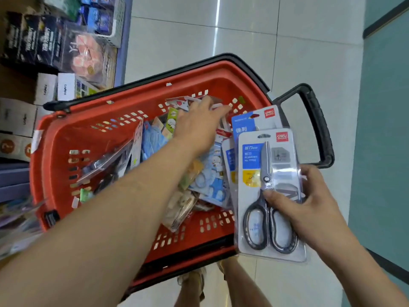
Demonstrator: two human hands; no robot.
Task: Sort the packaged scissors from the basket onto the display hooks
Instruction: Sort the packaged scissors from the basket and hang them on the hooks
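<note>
Main risk: dropping the held stack. Gripped by right hand point(309, 202) low down only, w/ thumb across the face of the front scissors pack point(261, 218) near the pivot & fingers curled behind. Tall cards, slick plastic, top-heavy above the grip. Could fan apart or slide out, esp. the blue pack point(245, 124) behind, peeking out above & prob. kept there by friction alone. Held just over the right edge of the red basket point(66, 134), so any slip likely to end half inside, half on the floor tiles point(287, 52).

Risk 2: wrong pick or snag. Left hand point(199, 122) deep in the far right corner, on a loose jumble of mixed packs point(208, 173): cartoon cards & stickers, not only scissors. Easy to lift a non-scissors item, or to drag neighbours up & over the rim. Also a clear blister point(106, 165), prob. scissors, leaning by the left wall; easy to miss.

Risk 3: both hands full = nothing free for hanging. No display hooks in view; can't tell where.

Pose: left arm stretched long across the basket from the near left corner, palm down, fingers fairly straight & spread, lying on the packs, no pinch visible. Right forearm from the near right side, wrist cocked, hand clamped round the stack's lower half, cards roughly upright, printed side toward cam.
</note>
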